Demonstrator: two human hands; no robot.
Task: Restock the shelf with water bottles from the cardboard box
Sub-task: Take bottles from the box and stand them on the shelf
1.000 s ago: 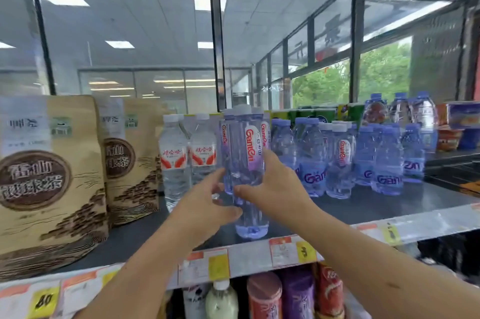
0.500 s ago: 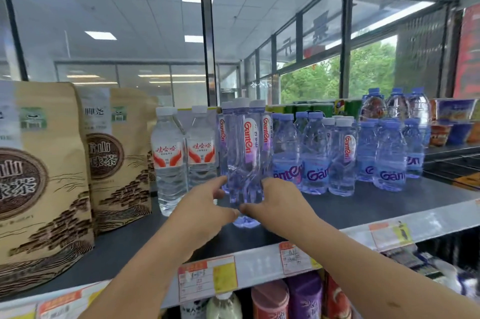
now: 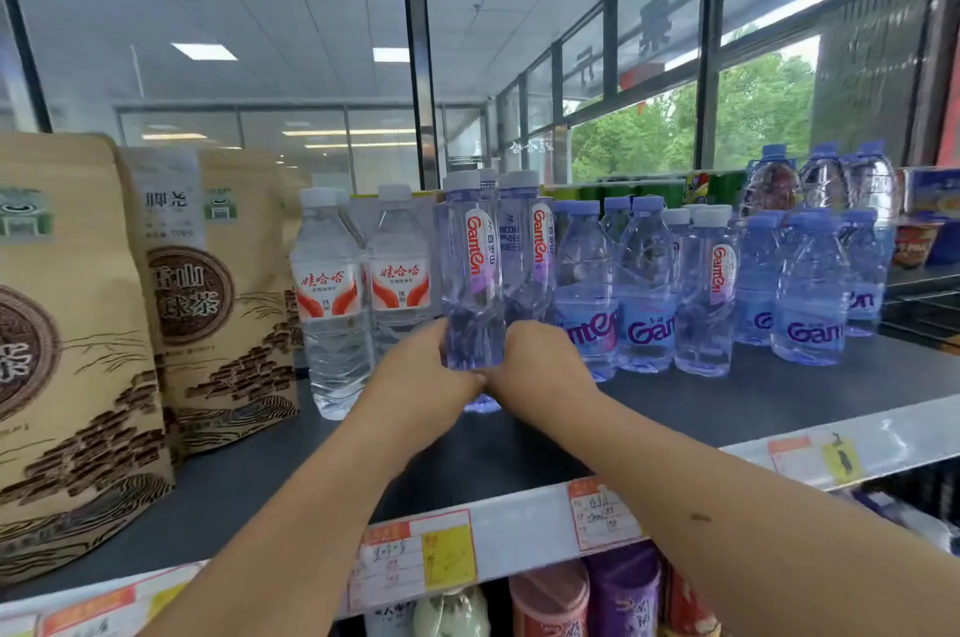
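Note:
A tall clear-violet Ganten water bottle (image 3: 471,273) stands upright on the dark shelf (image 3: 519,444), in front of other tall Ganten bottles (image 3: 524,252). My left hand (image 3: 426,376) grips its lower part from the left, and my right hand (image 3: 540,361) grips it from the right; my thumbs meet in front of its base. The cardboard box is out of view.
Two white-capped bottles with red labels (image 3: 332,304) stand left of it, with brown paper bags (image 3: 67,340) further left. Squat blue Ganten bottles (image 3: 649,293) fill the shelf to the right. Price tags (image 3: 415,563) line the shelf edge; cans stand below.
Both hands have pushed the tall bottle deeper onto the shelf, up against the row of bottles behind it, and have slid lower on it.

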